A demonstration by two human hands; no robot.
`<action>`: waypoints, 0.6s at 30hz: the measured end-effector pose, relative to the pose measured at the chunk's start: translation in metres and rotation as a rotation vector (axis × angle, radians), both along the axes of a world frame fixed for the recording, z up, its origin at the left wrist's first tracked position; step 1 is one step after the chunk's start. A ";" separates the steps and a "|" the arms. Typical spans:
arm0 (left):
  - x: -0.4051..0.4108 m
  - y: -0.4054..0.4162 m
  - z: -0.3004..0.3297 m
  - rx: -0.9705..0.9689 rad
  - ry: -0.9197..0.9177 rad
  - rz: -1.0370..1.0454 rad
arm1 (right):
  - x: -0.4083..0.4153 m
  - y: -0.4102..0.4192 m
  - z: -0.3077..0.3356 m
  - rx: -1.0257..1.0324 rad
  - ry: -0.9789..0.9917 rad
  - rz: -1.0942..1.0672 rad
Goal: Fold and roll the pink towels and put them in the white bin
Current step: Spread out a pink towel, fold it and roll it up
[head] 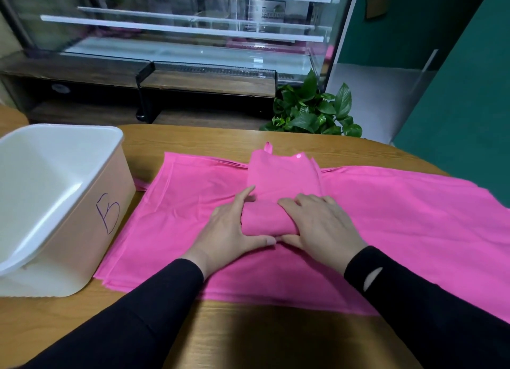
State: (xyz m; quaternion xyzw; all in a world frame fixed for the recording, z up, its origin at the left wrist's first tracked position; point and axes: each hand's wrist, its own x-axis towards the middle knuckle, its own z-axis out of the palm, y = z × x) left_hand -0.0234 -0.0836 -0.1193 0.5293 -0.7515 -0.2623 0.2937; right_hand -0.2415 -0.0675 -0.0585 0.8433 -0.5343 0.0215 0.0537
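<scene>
Nearest the head camera, two black sleeves (154, 308) reach over the wooden table (248, 338). The left hand (231, 230) and right hand (317, 222) curl around the ends of a folded pink towel (284, 175), whose near end is a roll under the fingers. Rolling appears underway; the next move calls for even pressure away from the body. Flat pink towels (400, 230) lie beneath. The white bin (82, 192) stands left, unobstructed; a potted plant (311, 111) lies beyond.

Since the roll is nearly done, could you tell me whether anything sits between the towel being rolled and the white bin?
Nothing visible does. The rolled towel, held by the left hand and right hand, lies on flat pink towels; the white bin stands open to its left.
</scene>
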 end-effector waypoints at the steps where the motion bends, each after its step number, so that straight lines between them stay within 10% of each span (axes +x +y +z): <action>1: 0.000 0.003 0.001 -0.015 -0.009 -0.014 | -0.002 0.006 0.001 0.007 -0.008 0.004; 18: 0.002 -0.001 0.001 -0.018 0.023 -0.006 | -0.017 0.006 0.009 0.416 -0.171 0.025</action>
